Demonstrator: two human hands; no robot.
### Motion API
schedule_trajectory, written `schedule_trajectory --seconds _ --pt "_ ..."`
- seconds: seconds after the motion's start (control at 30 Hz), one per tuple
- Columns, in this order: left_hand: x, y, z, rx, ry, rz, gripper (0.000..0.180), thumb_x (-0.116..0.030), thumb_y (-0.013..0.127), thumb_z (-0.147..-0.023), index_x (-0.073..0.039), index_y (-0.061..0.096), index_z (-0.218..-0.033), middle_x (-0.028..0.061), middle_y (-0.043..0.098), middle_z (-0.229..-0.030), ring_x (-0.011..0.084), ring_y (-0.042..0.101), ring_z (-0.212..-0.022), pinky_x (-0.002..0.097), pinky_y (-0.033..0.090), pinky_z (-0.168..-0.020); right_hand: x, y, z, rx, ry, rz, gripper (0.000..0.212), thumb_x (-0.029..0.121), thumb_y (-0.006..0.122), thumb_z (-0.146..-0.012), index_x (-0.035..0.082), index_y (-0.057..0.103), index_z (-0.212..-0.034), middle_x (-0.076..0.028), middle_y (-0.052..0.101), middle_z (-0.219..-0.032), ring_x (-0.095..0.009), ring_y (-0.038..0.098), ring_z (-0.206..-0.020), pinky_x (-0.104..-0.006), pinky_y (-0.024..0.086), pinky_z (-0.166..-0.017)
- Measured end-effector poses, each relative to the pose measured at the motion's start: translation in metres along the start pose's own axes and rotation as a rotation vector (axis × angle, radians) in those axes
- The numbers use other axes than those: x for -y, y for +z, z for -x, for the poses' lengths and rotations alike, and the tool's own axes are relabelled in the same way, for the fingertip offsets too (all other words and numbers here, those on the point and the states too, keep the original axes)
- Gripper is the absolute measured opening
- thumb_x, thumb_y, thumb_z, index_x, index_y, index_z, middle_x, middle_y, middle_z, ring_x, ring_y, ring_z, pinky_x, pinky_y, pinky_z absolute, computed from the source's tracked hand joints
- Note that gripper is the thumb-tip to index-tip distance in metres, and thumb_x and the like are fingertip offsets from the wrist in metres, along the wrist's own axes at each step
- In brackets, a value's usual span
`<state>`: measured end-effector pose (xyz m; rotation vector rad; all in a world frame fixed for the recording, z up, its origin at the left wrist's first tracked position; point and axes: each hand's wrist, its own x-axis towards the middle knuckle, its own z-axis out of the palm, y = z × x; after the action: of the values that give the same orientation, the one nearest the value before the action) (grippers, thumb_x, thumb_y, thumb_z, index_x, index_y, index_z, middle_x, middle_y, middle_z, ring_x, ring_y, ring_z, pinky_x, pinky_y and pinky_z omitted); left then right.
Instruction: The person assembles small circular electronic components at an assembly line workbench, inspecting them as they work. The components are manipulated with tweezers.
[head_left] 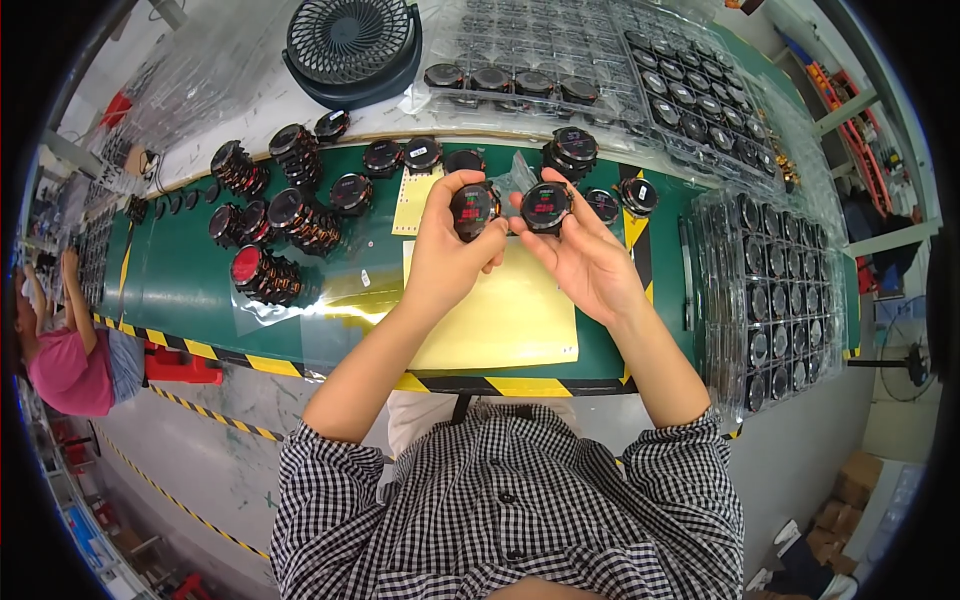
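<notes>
Here's the big green counter (180, 265), striped tape running along its near edge, and at its right edge stands a stack of clear trays (715, 310), pockets filled with round units, apparently shaped to keep each one apart. Beyond the far edge sits a dark fan (352, 45); toward the middle of the near edge lies a yellow sheet (490, 310), perhaps there to mark out the working spot.

And over it, the hands! The left hand (458, 245) pinches the rim of one round watch unit (472, 212); the right hand (585, 255) has fingers curled around the rim of its neighbour, the second watch unit (545, 207) — side by side, lit faces up, seemingly so both displays can be read together. Off toward the counter's far left corner rise piles of similar units (305, 222), probably heaped to save room, one pile topped by a red-faced piece (250, 263).

What can't we see? The undersides of both held units, for a start — some fingertips are tucked behind them too. A crumpled clear bag (517, 172) is partly covered, and the tiny red and green display marks are hard to make out.
</notes>
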<state>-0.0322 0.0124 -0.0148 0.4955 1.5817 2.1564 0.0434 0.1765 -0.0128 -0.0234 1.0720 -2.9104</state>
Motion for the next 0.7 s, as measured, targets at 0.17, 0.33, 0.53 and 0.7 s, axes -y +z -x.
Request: schedule_trajectory --seconds 0.17,0.33,0.53,0.7 --pt "-0.0093 0.0040 0.0046 -0.010 -0.028 0.019 0.049 0.006 0.056 -0.084 -0.001 0.036 -0.128 0.0070 0.053 -0.079 0.0091 0.049 -0.054 0.0229 0.038 -0.046 0.0010 0.0026 0.0020 0.022 -0.013 0.006 0.050 0.016 0.042 -0.101 0.010 0.022 -0.146 -0.021 0.043 -0.137 -0.029 0.052 -0.121 -0.0347 0.041 -0.105" --pt "-0.0065 0.0058 0.0032 -0.040 0.091 0.045 0.052 0.008 0.057 -0.083 -0.002 0.036 -0.129 0.0060 0.053 -0.080 0.0080 0.049 -0.055 0.0222 0.037 -0.046 0.0022 0.0014 0.0017 0.049 -0.018 0.003 0.052 0.016 0.042 -0.101 0.011 0.020 -0.147 -0.020 0.043 -0.138 -0.029 0.052 -0.121 -0.0346 0.042 -0.104" --pt "-0.0098 0.0037 0.0052 -0.023 0.050 0.027 0.052 0.008 0.057 -0.083 -0.002 0.037 -0.129 0.0047 0.051 -0.079 0.0079 0.048 -0.056 0.0221 0.036 -0.047 0.0018 -0.0014 0.0011 0.057 -0.019 0.016 0.052 0.018 0.043 -0.101 0.011 0.020 -0.148 -0.020 0.042 -0.138 -0.029 0.052 -0.121 -0.0350 0.043 -0.103" --pt "-0.0049 0.0016 0.0032 -0.021 0.097 0.030 0.052 0.009 0.056 -0.083 -0.002 0.037 -0.130 0.0067 0.051 -0.084 0.0080 0.049 -0.058 0.0226 0.037 -0.048 0.0034 0.0015 0.0009 0.070 -0.013 0.000 0.050 0.020 0.042 -0.101 0.011 0.024 -0.146 -0.021 0.041 -0.139 -0.029 0.053 -0.120 -0.0353 0.044 -0.102"
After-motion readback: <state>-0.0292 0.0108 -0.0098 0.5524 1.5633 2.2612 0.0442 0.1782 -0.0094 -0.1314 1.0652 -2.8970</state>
